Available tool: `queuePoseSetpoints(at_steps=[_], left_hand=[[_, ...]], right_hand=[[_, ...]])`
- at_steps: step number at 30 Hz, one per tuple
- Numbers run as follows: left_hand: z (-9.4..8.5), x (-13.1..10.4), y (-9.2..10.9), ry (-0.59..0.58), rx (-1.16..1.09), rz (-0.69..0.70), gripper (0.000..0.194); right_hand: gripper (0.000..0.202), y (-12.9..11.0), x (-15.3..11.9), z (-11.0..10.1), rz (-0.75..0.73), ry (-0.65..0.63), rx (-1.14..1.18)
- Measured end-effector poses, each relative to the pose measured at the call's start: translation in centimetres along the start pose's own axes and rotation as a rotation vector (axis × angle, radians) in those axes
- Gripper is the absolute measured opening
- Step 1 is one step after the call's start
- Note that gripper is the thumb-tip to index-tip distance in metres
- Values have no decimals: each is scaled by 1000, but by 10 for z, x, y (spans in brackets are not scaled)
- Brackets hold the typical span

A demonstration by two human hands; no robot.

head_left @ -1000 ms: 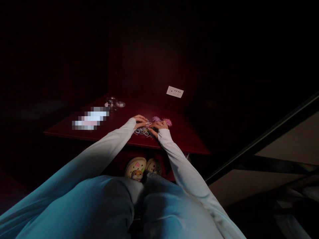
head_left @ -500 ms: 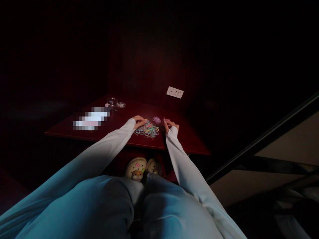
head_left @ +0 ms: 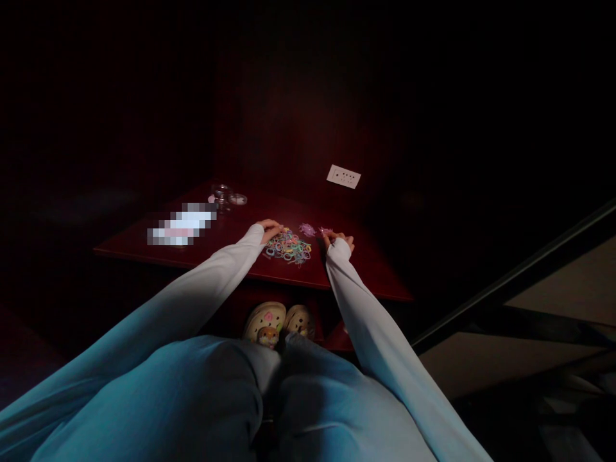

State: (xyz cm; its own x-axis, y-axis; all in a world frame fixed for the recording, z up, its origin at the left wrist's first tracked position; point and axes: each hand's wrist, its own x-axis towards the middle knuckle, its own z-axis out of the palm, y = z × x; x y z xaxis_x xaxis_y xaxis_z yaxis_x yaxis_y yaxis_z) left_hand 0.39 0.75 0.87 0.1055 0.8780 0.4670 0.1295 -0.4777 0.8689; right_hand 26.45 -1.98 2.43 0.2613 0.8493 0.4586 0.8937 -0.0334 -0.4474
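On the dark red table [head_left: 269,273] lies a pile of small multicoloured bands [head_left: 290,249]. My left hand [head_left: 271,230] touches the pile's upper left edge, fingers closed together; what they pinch, if anything, is too small to name. A small purple heap [head_left: 307,229] lies just behind the pile. Right of it, pinkish-purple bits [head_left: 325,230] show at the fingertips of my right hand [head_left: 339,241]. Its fingers are bent and pressed together, and whether they grip one of those bits is too small to tell.
Clear round containers [head_left: 222,196] and a round lid [head_left: 237,199] stand at the table's back left. A bright blurred-out object [head_left: 183,226] lies at the left. A white socket plate [head_left: 344,176] is on the wall behind. Beige clogs [head_left: 264,322] show below the table edge.
The whole view has shifted slightly, so the table and its objects appear a little further right. My right hand's fingertips have lowered slightly beside the pinkish-purple bits. My left hand stays at the pile.
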Motion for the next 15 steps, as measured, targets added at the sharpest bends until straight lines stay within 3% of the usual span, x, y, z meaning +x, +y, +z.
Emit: queuePoseSetpoints(at_steps=[4, 7, 12, 15], left_hand=[[-3, -4, 4, 59, -81, -32, 35], [-4, -7, 5, 54, -73, -32, 33], [-5, -8, 6, 59, -42, -46, 27], [-7, -6, 3, 91, 30, -18, 20]], right_hand=[[26, -6, 20, 14, -249, -3, -109], [28, -5, 31, 25, -319, 26, -86], [42, 2, 29, 33, -167, 175, 28], [44, 12, 22, 28, -41, 166, -3]])
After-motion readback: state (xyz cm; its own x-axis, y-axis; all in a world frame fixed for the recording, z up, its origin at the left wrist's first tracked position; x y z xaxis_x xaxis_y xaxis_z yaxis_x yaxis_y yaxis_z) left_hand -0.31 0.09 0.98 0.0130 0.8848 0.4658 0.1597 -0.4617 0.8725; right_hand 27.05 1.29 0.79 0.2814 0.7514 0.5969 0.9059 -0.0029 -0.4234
